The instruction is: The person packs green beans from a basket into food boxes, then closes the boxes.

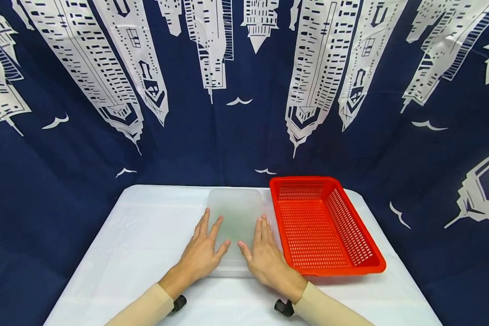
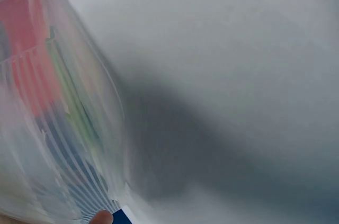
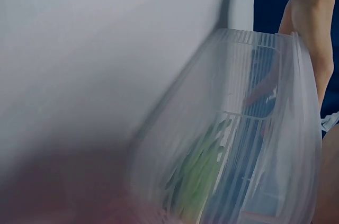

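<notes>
A lidded box of translucent plastic point(image 1: 236, 201) lies lengthwise at the middle of the table. Something green shows faintly through it; in the right wrist view, long green pieces point(image 3: 197, 179) are visible behind its ribbed wall. My left hand point(image 1: 201, 251) is over the box's left edge, fingers spread and straight. Over the right edge is my right hand point(image 1: 269, 260), its fingers straight and together, the thumb apart. Whether the palms press on the lid cannot be told. One fingertip point(image 2: 101, 217) of the left hand appears at the bottom of the left wrist view, near the ribbed wall.
A red perforated basket point(image 1: 318, 226) stands right beside the box, close to the right hand. White cloth point(image 1: 155, 226) covers the table. A dark blue curtain with white buildings point(image 1: 228, 145) hangs behind. Each wrist carries a small black camera point(image 1: 284, 308).
</notes>
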### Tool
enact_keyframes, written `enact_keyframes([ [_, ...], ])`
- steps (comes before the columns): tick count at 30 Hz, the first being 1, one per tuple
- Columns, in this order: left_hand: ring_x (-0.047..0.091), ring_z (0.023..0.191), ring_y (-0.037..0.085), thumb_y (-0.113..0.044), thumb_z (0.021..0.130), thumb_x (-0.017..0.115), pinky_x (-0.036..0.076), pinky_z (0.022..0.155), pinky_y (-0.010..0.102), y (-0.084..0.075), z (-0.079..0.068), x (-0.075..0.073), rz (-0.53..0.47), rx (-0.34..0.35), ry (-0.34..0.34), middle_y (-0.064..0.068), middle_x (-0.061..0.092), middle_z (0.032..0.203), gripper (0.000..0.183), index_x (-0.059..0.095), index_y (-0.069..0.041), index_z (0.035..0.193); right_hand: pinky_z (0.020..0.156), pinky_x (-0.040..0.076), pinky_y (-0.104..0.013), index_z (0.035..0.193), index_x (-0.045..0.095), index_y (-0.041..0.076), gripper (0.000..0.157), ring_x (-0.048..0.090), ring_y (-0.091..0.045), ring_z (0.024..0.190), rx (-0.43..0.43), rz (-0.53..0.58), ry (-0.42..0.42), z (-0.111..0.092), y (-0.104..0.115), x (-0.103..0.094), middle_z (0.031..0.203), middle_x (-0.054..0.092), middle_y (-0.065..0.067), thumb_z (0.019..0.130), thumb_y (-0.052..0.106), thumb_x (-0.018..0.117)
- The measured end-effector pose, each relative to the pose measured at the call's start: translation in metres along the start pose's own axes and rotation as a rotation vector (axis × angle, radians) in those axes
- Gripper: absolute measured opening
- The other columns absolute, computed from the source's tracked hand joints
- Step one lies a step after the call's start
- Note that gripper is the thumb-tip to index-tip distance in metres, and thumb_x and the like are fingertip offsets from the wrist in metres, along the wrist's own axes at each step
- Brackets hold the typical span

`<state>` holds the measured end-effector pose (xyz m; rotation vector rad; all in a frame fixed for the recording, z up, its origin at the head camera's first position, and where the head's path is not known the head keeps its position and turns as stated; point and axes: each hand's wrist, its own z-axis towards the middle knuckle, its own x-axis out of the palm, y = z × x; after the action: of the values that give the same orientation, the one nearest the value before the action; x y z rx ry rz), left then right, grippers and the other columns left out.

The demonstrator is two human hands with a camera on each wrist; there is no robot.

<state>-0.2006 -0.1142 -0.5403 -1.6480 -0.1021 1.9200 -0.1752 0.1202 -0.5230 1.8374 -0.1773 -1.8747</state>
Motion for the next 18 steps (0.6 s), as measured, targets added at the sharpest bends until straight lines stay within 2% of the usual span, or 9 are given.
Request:
enact_keyframes([
  [6,0.026,0.176,0.060,-0.052,0.120,0.056,0.051,0.127,0.073,0.0000,-0.0012,0.0016,-0.014,0.012,-0.031,0.033,0.008,0.194,0.078,0.039,-0.007,0.182,0.142,0.031,-0.066,0.179,0.010,-0.017,0.102,0.011,-0.058,0.180,0.011,0.027,-0.008,-0.0022,0.0005,0.0010,0.192,-0.003,-0.036,0.124,0.064,0.037],
  [12,0.028,0.176,0.060,-0.050,0.120,0.057,0.049,0.129,0.074,-0.0005,-0.0031,0.0030,-0.030,0.011,-0.042,0.033,0.010,0.193,0.076,0.041,-0.007,0.181,0.137,0.039,-0.068,0.179,0.013,-0.017,0.101,0.015,-0.060,0.179,0.007,0.044,-0.037,-0.0034,-0.0012,0.0059,0.192,0.000,-0.037,0.123,0.063,0.039],
  [18,0.027,0.176,0.060,-0.050,0.120,0.058,0.048,0.129,0.075,0.0013,-0.0027,0.0016,-0.024,0.001,-0.035,0.033,0.009,0.193,0.076,0.041,-0.008,0.181,0.140,0.033,-0.068,0.178,0.015,-0.018,0.099,0.015,-0.061,0.178,-0.004,0.055,-0.048,-0.0017,-0.0006,0.0066,0.192,0.000,-0.037,0.124,0.059,0.043],
])
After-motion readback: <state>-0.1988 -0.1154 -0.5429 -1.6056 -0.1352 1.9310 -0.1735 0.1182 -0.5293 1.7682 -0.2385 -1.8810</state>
